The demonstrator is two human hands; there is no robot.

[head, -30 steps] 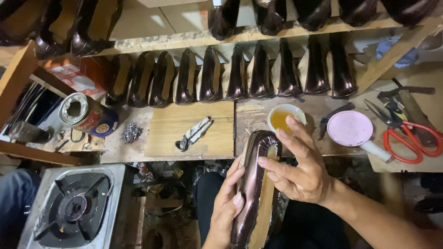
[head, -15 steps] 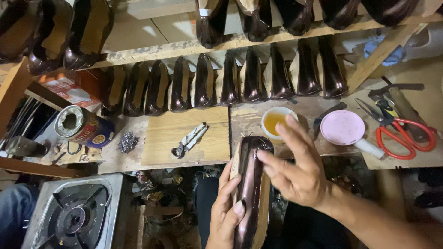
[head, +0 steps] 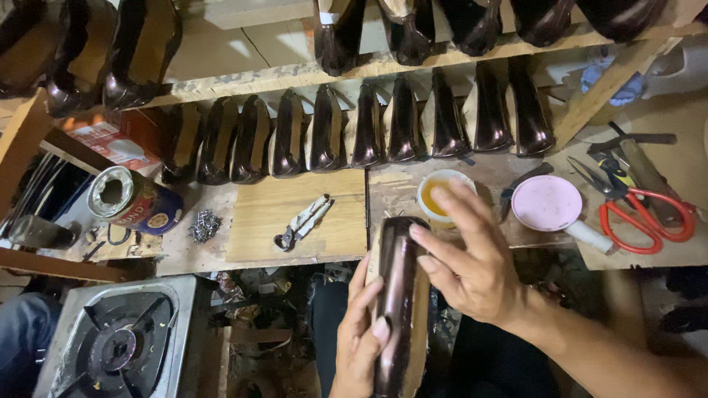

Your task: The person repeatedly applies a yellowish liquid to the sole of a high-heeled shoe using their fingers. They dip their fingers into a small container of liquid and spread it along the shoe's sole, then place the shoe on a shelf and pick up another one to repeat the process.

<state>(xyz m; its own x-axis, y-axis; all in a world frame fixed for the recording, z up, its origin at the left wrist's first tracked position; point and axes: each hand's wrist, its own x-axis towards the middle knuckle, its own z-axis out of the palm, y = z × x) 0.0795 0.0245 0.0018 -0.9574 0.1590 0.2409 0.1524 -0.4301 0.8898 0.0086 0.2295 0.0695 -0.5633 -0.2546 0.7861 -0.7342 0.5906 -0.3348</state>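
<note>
The left hand (head: 360, 335) grips a long, glossy dark brown shoe piece (head: 397, 295) from the side, fingers curled around its edge, holding it upright over the lap. The right hand (head: 468, 258) rests on its upper part, fingers spread and only lightly bent, fingertips touching the leather. Just beyond, on the wooden workbench (head: 295, 214), sit a small cup of yellow liquid (head: 437, 193), pliers (head: 302, 221), a pink lid (head: 547, 203) and red-handled scissors (head: 638, 214). Farther back, a row of similar dark pieces (head: 354, 133) stands upright.

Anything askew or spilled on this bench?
Nothing spilled: the small cup of yellow liquid stands upright. A loose pile of small nails lies scattered beside the open can, which lies on its side. Both hands hold the dark glossy piece steady.
</note>
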